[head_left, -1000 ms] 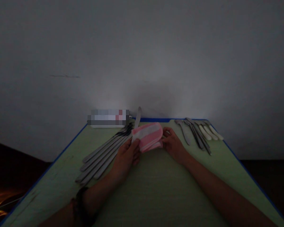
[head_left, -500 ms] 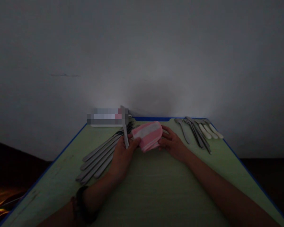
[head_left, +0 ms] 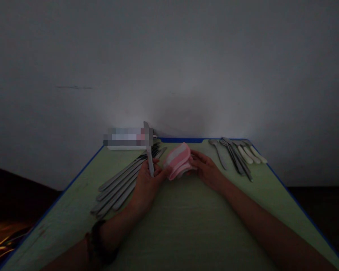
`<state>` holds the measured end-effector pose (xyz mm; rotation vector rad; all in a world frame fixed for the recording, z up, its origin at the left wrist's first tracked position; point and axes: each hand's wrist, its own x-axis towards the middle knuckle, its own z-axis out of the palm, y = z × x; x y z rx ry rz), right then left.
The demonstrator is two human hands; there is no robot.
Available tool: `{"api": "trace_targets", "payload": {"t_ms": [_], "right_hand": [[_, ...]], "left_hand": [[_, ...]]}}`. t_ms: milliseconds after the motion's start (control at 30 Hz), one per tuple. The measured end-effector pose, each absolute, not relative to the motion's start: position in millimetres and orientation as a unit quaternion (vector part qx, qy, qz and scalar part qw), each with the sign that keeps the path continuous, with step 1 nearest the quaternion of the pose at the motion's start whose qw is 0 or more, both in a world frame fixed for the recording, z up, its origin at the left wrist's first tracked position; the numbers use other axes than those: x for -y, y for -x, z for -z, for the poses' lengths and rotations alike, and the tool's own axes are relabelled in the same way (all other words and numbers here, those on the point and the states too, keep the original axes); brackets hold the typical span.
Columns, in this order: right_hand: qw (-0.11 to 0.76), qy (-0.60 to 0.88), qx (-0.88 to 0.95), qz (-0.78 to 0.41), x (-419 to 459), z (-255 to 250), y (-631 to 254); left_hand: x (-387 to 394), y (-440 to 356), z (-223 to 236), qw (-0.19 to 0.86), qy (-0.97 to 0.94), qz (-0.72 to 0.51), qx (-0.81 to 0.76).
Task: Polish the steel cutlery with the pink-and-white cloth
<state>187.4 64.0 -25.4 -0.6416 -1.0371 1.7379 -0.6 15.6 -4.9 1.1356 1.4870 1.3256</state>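
Observation:
My left hand is closed round a silver table knife that stands nearly upright, its top overlapping a blurred patch behind it. The thumb of that hand reaches the left side of a folded pink and white striped cloth. My right hand grips the cloth's right side, its fingertips partly hidden by the folds. Beneath and left of my left hand several more knives lie fanned out, handles toward me.
At the table's back left sits a white box-like thing, mostly pixelated. A lone spoon, several dark metal utensils and white-handled cutlery lie at the back right. Blue edging borders the green table, which meets a wall.
The cloth has been bunched and turned between my hands, so its folded edge now faces me more. The knife remains upright in my left hand.

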Motion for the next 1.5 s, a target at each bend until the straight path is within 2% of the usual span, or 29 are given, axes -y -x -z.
{"api": "trace_targets", "payload": {"t_ms": [600,800,1000,1167,1267,1367,1500], "right_hand": [[0.524,0.28,0.339,-0.73,-70.7,26.7,-190.0],[0.461,0.242,0.347,-0.78,-69.9,21.3,-192.9],[0.451,0.241,0.396,-0.763,-63.7,15.0,-189.5],[0.406,0.296,0.385,-0.774,-65.9,20.1,-193.1],[0.414,0.289,0.345,-0.792,-67.0,23.5,-196.7],[0.416,0.27,0.335,-0.801,-66.6,25.1,-197.0],[0.417,0.252,0.349,-0.801,-66.5,25.4,-195.6]], "left_hand": [[-17.1,2.5,12.0,0.42,-0.47,-0.549,-0.548],[-15.0,1.9,6.7,0.375,-0.545,-0.474,-0.581],[-10.2,-3.4,-0.1,0.367,-0.587,-0.431,-0.579],[-8.3,-5.2,-2.9,0.371,-0.579,-0.435,-0.582],[-9.5,-4.2,-3.6,0.349,-0.559,-0.453,-0.6],[-10.0,-5.1,-6.1,0.375,-0.543,-0.466,-0.59],[-8.0,-9.4,-10.2,0.465,-0.529,-0.46,-0.541]]}}
